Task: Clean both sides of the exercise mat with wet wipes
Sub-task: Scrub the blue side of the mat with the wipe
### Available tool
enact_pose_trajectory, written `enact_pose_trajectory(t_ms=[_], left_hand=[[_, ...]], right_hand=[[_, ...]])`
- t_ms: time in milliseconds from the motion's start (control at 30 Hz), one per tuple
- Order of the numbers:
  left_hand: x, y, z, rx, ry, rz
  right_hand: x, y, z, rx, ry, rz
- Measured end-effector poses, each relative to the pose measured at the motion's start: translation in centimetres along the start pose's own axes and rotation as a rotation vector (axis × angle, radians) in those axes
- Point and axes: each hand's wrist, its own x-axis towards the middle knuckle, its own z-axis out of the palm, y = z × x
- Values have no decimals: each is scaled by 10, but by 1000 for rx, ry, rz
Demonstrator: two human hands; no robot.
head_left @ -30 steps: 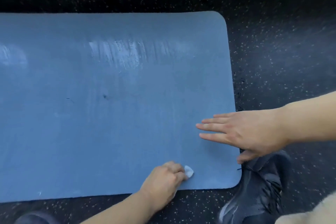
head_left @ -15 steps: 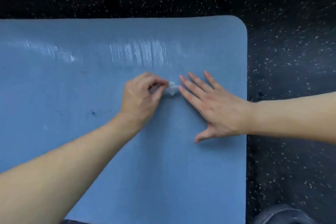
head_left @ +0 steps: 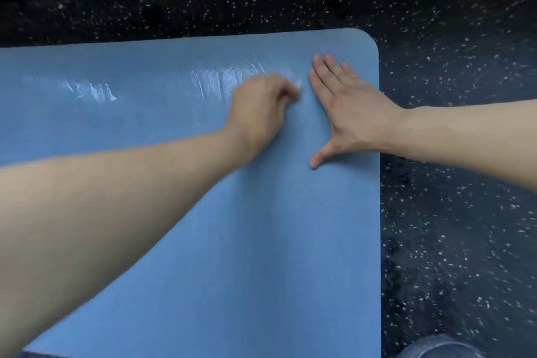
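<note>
The left hand (head_left: 261,107) has its fingers curled in a closed grip around a white wet wipe (head_left: 298,85), of which only a small blurred part shows, pressed on the blue exercise mat (head_left: 261,241) near its far right corner. Just right of this grip, the right hand (head_left: 345,107) lies flat on the mat with straight fingers, holding nothing. Left of the grip, wet streaks (head_left: 215,81) shine on the mat, which lies on the speckled black floor (head_left: 450,212).

My left hand (head_left: 261,107) curls around a small white wet wipe (head_left: 298,85) on the flat blue rubber exercise mat (head_left: 261,241). My right hand (head_left: 345,104) presses flat just beside it, fingers straight. Wet streaks (head_left: 215,81) shine nearby; black speckled floor (head_left: 450,212) surrounds the mat.
</note>
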Motion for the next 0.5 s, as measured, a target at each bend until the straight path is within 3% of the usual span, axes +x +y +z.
enact_pose_trajectory(t_ms=[67, 167, 233, 333, 400, 500], left_hand=[[-55, 21, 11, -70, -131, 117], [-85, 27, 10, -143, -245, 155], [-65, 22, 4, -120, -213, 115], [-36, 9, -7, -83, 17, -109], [-41, 8, -6, -65, -11, -152], [-88, 19, 6, -29, -125, -17]], right_hand=[[-2, 0, 1, 9, 0, -8], [-3, -2, -2, 5, -9, -6], [-11, -7, -5, -20, -33, -7], [-49, -29, 12, -34, -109, -76], [-89, -47, 40, -63, -105, -149], [-149, -65, 78, -142, -127, -318]])
